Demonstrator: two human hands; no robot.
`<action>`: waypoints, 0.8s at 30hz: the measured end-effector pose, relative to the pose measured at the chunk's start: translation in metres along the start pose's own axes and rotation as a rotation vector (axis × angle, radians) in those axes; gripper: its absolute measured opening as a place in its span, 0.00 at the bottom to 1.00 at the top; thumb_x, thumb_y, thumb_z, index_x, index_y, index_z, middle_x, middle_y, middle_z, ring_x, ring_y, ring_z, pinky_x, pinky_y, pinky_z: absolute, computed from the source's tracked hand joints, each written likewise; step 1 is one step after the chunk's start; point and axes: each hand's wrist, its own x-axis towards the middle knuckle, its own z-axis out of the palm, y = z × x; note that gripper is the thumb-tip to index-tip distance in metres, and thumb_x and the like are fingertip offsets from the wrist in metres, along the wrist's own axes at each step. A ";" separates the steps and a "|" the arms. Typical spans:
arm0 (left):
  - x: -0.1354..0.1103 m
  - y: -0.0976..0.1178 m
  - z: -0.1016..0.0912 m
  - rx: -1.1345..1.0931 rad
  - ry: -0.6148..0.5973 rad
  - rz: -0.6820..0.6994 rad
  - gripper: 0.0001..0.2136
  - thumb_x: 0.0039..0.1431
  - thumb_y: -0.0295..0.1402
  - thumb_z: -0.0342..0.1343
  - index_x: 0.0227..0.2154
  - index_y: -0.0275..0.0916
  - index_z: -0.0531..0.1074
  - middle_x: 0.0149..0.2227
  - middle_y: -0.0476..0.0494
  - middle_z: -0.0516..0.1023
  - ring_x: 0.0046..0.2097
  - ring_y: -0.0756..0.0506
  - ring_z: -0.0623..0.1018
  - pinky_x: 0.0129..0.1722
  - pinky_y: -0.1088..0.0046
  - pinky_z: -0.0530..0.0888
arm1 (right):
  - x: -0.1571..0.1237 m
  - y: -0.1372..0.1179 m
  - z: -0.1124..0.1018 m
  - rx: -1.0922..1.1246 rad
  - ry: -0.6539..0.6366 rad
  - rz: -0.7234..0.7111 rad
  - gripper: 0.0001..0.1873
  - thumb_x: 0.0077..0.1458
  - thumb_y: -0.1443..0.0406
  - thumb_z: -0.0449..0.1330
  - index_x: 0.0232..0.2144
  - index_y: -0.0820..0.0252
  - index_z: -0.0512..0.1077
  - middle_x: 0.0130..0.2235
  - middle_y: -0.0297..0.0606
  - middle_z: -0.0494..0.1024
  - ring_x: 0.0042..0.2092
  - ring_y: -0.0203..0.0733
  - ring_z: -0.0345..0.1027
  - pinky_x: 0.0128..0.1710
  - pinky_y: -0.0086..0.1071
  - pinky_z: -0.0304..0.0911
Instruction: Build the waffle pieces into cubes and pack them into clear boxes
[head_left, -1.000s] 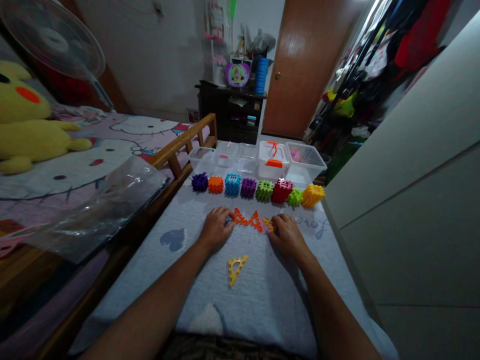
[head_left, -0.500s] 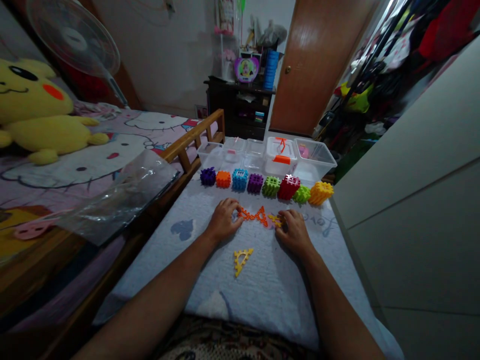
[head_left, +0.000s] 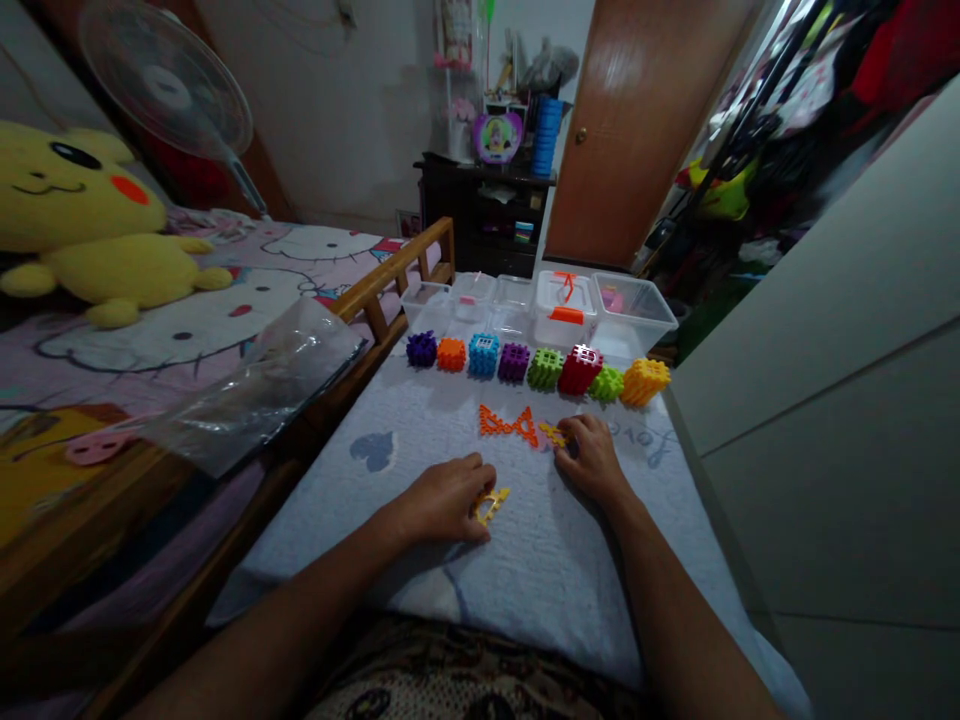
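Down we went to the yellow triangle (head_left: 497, 506) on the worktop (head_left: 547, 580): our left hand (head_left: 448, 500) curled round its nine o'clock side, thumb near six, fingers near twelve, though we couldn't tell whether that grip had closed firmly. Up at about one o'clock from it, our right hand (head_left: 592, 452) was at the small yellow piece (head_left: 553, 434), its pinch hidden too. The orange pieces (head_left: 489, 426) lay at that piece's nine o'clock.

The tidy way, we judged: pinch the triangle by opposite edges, lift straight, and keep the right hand quiet so nothing got nudged.

And what a switch! Half a second earlier our left hand was up beside the orange pieces and the triangle lay alone; our right hand had barely budged.
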 end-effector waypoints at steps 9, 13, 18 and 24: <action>0.025 -0.010 0.008 -0.014 0.180 0.018 0.11 0.47 0.25 0.57 0.36 0.42 0.69 0.38 0.44 0.74 0.38 0.43 0.73 0.37 0.69 0.69 | 0.001 0.002 0.000 0.004 -0.001 -0.015 0.15 0.52 0.65 0.58 0.43 0.60 0.74 0.44 0.45 0.73 0.46 0.50 0.63 0.49 0.42 0.58; 0.036 -0.015 0.011 -0.011 0.265 0.057 0.14 0.49 0.22 0.53 0.39 0.42 0.69 0.42 0.42 0.74 0.43 0.41 0.73 0.44 0.65 0.70 | -0.001 0.002 0.000 -0.024 0.008 -0.003 0.20 0.53 0.62 0.59 0.48 0.60 0.72 0.47 0.46 0.73 0.47 0.51 0.63 0.49 0.42 0.58; 0.036 -0.022 0.015 -0.023 0.362 -0.017 0.13 0.53 0.26 0.54 0.43 0.42 0.70 0.44 0.42 0.74 0.46 0.41 0.73 0.47 0.64 0.71 | -0.001 0.002 -0.001 -0.075 0.005 0.025 0.15 0.54 0.61 0.59 0.44 0.59 0.74 0.45 0.46 0.73 0.47 0.51 0.63 0.47 0.43 0.58; 0.032 -0.025 0.013 0.012 0.315 -0.169 0.07 0.55 0.33 0.58 0.38 0.41 0.71 0.36 0.43 0.75 0.37 0.42 0.75 0.37 0.68 0.70 | -0.001 -0.003 -0.005 -0.032 0.000 -0.003 0.14 0.52 0.63 0.60 0.42 0.60 0.74 0.43 0.45 0.73 0.45 0.50 0.63 0.48 0.42 0.59</action>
